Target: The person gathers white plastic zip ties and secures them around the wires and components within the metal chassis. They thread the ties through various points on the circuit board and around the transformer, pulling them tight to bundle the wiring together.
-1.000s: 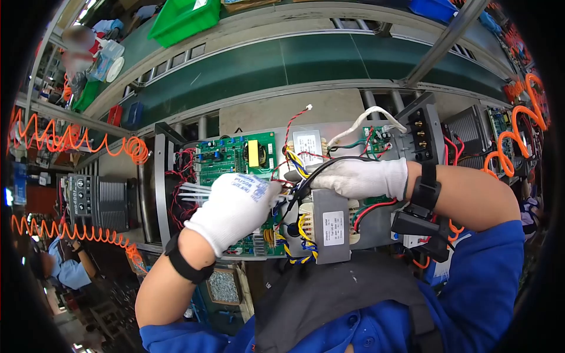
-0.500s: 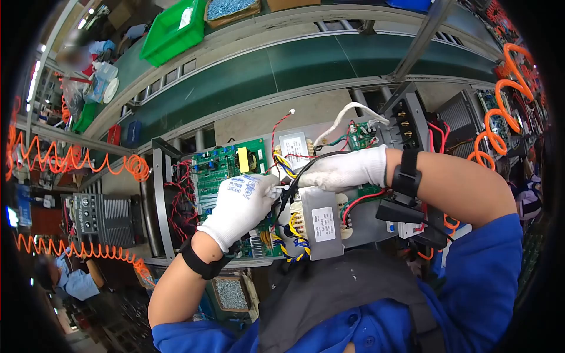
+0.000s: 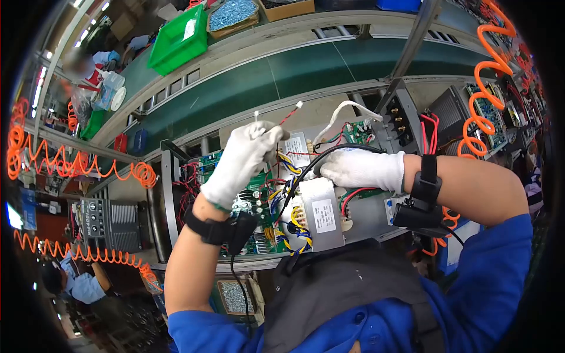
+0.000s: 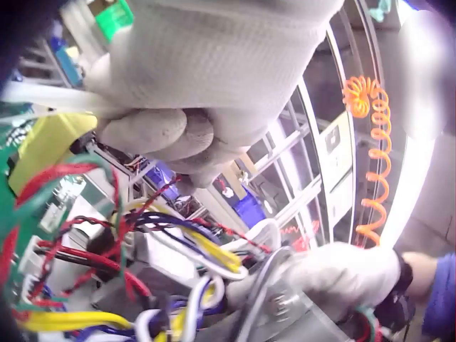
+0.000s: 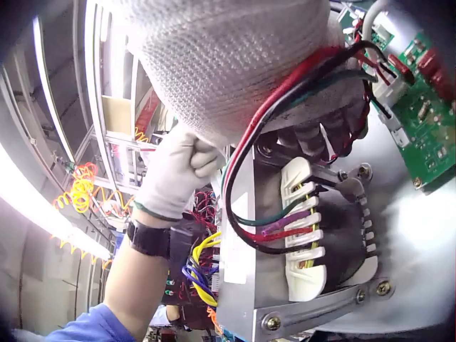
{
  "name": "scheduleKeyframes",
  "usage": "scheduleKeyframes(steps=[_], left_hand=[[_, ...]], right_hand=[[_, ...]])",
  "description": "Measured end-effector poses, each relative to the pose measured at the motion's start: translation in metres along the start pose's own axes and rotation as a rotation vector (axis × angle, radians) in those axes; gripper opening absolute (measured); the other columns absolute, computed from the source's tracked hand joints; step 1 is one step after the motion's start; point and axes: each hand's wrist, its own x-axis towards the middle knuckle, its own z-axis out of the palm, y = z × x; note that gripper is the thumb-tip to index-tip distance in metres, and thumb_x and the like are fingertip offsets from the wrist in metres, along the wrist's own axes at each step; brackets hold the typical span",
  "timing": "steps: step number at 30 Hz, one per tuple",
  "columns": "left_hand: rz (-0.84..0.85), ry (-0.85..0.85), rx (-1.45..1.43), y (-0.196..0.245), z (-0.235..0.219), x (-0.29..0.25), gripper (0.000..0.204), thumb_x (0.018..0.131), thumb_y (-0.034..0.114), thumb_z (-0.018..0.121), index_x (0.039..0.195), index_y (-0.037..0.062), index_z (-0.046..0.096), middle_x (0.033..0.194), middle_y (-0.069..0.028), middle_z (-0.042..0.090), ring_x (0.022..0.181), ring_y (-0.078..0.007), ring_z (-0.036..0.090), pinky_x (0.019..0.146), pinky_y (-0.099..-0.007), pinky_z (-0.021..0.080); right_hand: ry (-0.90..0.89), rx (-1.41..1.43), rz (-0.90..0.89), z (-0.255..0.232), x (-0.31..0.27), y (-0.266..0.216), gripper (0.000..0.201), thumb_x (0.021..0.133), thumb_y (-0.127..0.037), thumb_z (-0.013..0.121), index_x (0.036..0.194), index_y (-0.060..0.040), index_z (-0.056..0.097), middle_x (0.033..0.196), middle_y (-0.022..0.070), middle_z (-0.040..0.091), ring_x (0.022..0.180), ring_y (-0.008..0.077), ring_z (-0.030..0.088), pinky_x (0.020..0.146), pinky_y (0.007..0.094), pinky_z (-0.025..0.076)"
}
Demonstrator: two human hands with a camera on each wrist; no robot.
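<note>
Now left hand (image 3: 246, 157), raised over chassis plate (image 3: 369, 216), gripped white plastic ties (image 4: 50, 96), seemingly keeping them clear of wiring (image 3: 288, 165); right hand (image 3: 360, 169) lay beside labelled transformer (image 3: 323, 215) along near edge, grip unclear, perhaps steadying parts.

We can read no words, brands or numbers. We see fine print on the white label (image 3: 323, 216) of the large transformer (image 3: 336, 236) and on the pale label (image 3: 296, 147) of the smaller transformer (image 3: 306, 154), but both are too small for us to make out.
</note>
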Motion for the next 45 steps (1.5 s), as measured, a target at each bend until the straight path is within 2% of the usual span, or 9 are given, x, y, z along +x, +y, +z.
scheduleKeyframes(steps=[14,18,19,28,31,33,38,40,45], left_hand=[[0.061,-0.275,0.794,-0.018,-0.014,-0.026,0.024,0.088,0.024,0.062,0.099,0.0028,0.066,0.079,-0.0168,0.065,0.071,-0.0304,0.063,0.064,-0.0354,0.048],[0.016,-0.305,0.560,-0.031,0.001,-0.009,0.020,0.090,0.019,0.061,0.095,0.0005,0.066,0.069,-0.0085,0.061,0.062,-0.0145,0.054,0.059,-0.0300,0.044],[-0.047,-0.330,0.486,-0.031,0.002,-0.008,0.028,0.088,0.032,0.062,0.093,0.0056,0.069,0.074,-0.0136,0.067,0.069,-0.0293,0.065,0.065,-0.0380,0.049],[-0.131,-0.280,0.255,-0.050,0.016,-0.017,0.025,0.089,0.027,0.061,0.097,0.0050,0.069,0.063,-0.0086,0.062,0.053,-0.0166,0.059,0.054,-0.0326,0.046],[0.012,-0.171,0.564,-0.033,0.010,-0.019,0.026,0.090,0.029,0.057,0.097,0.0066,0.068,0.072,-0.0130,0.066,0.061,-0.0278,0.063,0.060,-0.0372,0.048],[0.119,-0.007,0.540,-0.021,0.013,-0.022,0.024,0.090,0.028,0.056,0.096,0.0082,0.068,0.082,-0.0151,0.067,0.073,-0.0330,0.065,0.066,-0.0390,0.050],[0.324,-0.270,0.640,0.019,0.039,-0.023,0.025,0.087,0.025,0.060,0.104,0.0107,0.069,0.078,-0.0145,0.067,0.072,-0.0266,0.067,0.066,-0.0336,0.051],[0.242,-0.281,0.671,0.022,0.043,-0.016,0.027,0.088,0.027,0.060,0.107,0.0110,0.069,0.075,-0.0132,0.067,0.066,-0.0238,0.066,0.063,-0.0324,0.050],[0.096,-0.412,0.550,0.033,0.051,-0.004,0.026,0.088,0.025,0.063,0.107,0.0090,0.069,0.065,-0.0047,0.062,0.056,-0.0129,0.058,0.053,-0.0277,0.045]], right_hand=[[0.315,0.385,0.066,0.004,0.000,-0.006,0.016,0.076,-0.006,0.060,0.092,-0.0042,0.064,0.082,0.0169,0.064,0.079,0.0340,0.064,0.071,0.0372,0.051],[0.031,0.939,0.606,-0.032,0.006,-0.029,0.024,0.080,-0.004,0.056,0.103,-0.0053,0.065,0.087,0.0168,0.065,0.082,0.0327,0.064,0.073,0.0362,0.051],[0.036,0.940,0.616,-0.028,0.004,-0.028,0.024,0.080,-0.004,0.056,0.103,-0.0053,0.065,0.087,0.0168,0.065,0.082,0.0327,0.064,0.073,0.0362,0.051],[0.250,1.077,0.417,0.008,0.001,-0.021,0.023,0.089,-0.009,0.050,0.106,-0.0039,0.065,0.090,0.0152,0.067,0.082,0.0294,0.064,0.072,0.0349,0.051],[0.271,0.662,0.383,-0.002,-0.001,-0.025,0.023,0.091,-0.014,0.049,0.101,-0.0011,0.065,0.088,0.0176,0.066,0.078,0.0306,0.062,0.070,0.0365,0.050],[0.098,1.058,0.987,-0.031,-0.002,-0.044,0.029,0.094,-0.021,0.047,0.097,0.0016,0.064,0.084,0.0194,0.065,0.075,0.0298,0.061,0.068,0.0383,0.049],[0.095,0.562,0.735,-0.011,-0.015,-0.050,0.026,0.097,-0.017,0.045,0.106,0.0022,0.059,0.101,0.0145,0.062,0.089,0.0195,0.060,0.080,0.0304,0.047],[0.490,1.240,0.990,-0.021,-0.011,-0.065,0.021,0.096,-0.010,0.047,0.109,0.0040,0.056,0.099,0.0117,0.061,0.093,0.0143,0.059,0.082,0.0287,0.047],[0.710,1.158,1.108,-0.018,-0.029,-0.085,0.021,0.092,-0.013,0.054,0.107,0.0010,0.060,0.082,0.0078,0.063,0.071,0.0118,0.057,0.065,0.0273,0.047]])
